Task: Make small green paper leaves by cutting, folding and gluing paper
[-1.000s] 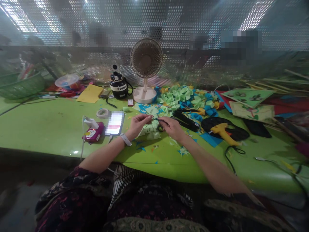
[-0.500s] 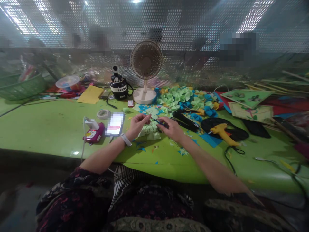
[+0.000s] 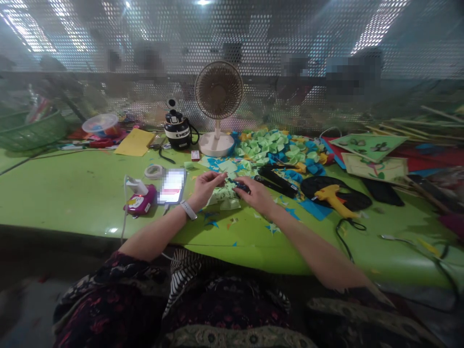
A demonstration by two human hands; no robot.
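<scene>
My left hand [image 3: 207, 187] is closed in a pinch, thumb and forefinger meeting on a small piece of light green paper [image 3: 229, 181]. My right hand [image 3: 256, 194] is closed around what look like small dark blue scissors [image 3: 240, 185], largely covered by the fingers. Both hands face each other just above the table, a short gap between them. Beneath them lies a crumpled light green paper sheet [image 3: 225, 198]. Blue and green paper scraps [image 3: 212, 223] are scattered around it. A black stapler [image 3: 278, 181] rests just beyond my right hand.
Behind the hands stand a fan [image 3: 216, 145] and a black bottle [image 3: 177, 133]. Folded paper pieces [image 3: 268, 145] are heaped on the right. A yellow glue gun [image 3: 335, 200] lies farther right. On the left are a lit phone [image 3: 172, 186], a purple power adapter [image 3: 140, 199] and a tape roll [image 3: 154, 171].
My right hand's fingers have shifted slightly around the dark blue scissors. My left hand keeps its pinch in nearly the same place. The whole view has moved a little.
</scene>
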